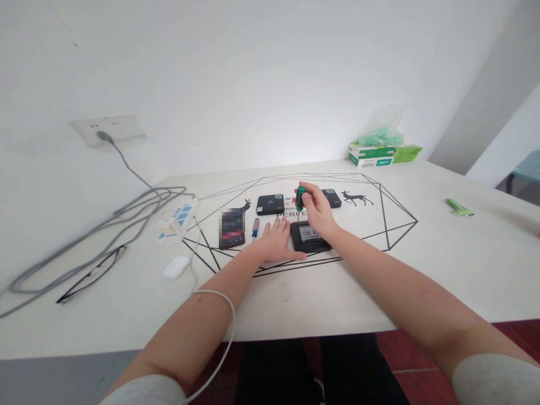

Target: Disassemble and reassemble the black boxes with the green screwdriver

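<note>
Your left hand [275, 244] lies on the table [422, 275], just left of the near case [300, 241]. Your right hand [319, 215] holds a hand tool [300, 197] behind that case. The rear left case [270, 205] and rear right case [334, 198] lie farther back. Leftward from your left hand are the screwdriver [255, 226], phone [232, 229] and power strip [182, 218]. The earphone case [176, 267] lies before the strip, the glasses [93, 275] farther left. Boxes [371, 153] occupy the rear right.
</note>
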Motion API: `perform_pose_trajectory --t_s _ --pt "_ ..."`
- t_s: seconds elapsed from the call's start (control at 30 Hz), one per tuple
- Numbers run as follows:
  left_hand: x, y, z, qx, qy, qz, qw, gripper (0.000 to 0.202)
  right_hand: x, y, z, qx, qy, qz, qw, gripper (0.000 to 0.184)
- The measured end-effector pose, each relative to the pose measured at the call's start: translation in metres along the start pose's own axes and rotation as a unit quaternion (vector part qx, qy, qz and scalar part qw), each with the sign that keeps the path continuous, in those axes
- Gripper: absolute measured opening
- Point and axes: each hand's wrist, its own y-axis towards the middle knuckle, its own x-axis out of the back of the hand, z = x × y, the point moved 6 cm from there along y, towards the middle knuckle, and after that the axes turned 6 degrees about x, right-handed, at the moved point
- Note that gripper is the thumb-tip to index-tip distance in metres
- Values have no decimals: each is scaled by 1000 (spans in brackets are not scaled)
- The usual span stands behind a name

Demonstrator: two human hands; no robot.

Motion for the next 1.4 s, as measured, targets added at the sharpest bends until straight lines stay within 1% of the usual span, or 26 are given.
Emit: perform_pose_trajectory --t_s 0.13,0.23,0.3,0.43,0.5,0.63,0.73,0.8,0.87,0.93,1.03,1.13,1.27,1.33,1.4 --pt "2 -3 -2 1 -8 2 1000 130 3 -1 7 47 -89 -29 995 38" --pt "3 -3 -3 2 -3 4 1000 130 3 -1 15 71 -111 -15 991 34" --pt "3 -3 -3 2 5 5 1000 129 0 -1 18 77 -102 5 992 33" --pt "2 -3 -4 0 18 9 1000 128 -5 -2 12 38 -44 40 997 34" --pt "3 -3 -4 -1 19 9 1000 129 -6 -3 10 40 -56 38 997 33" --pt "3 -4 -4 2 23 11 1000 131 -3 -4 12 80 -117 14 990 37" --pt "3 -4 -4 5 34 15 999 131 -2 -2 12 89 -110 36 989 32" --pt "2 -3 -4 7 43 18 999 129 -3 0 9 78 -84 59 992 29" --pt "2 -2 -4 8 48 19 999 128 -2 2 5 69 -69 65 993 28" --pt "1 -2 -4 6 46 18 999 129 1 4 3 78 -94 50 991 30" --pt "1 -1 -3 4 43 17 999 130 5 5 4 98 -142 26 985 38" --pt "0 -1 -2 8 43 16 999 130 5 7 5 86 -107 32 990 37" --pt "-2 0 -3 9 46 20 999 130 1 11 8 57 -31 78 995 31" --pt "-2 1 -2 10 48 20 999 130 2 12 10 57 -40 83 994 31" --pt "-2 1 -2 11 48 18 999 130 6 13 11 72 -87 68 991 31"
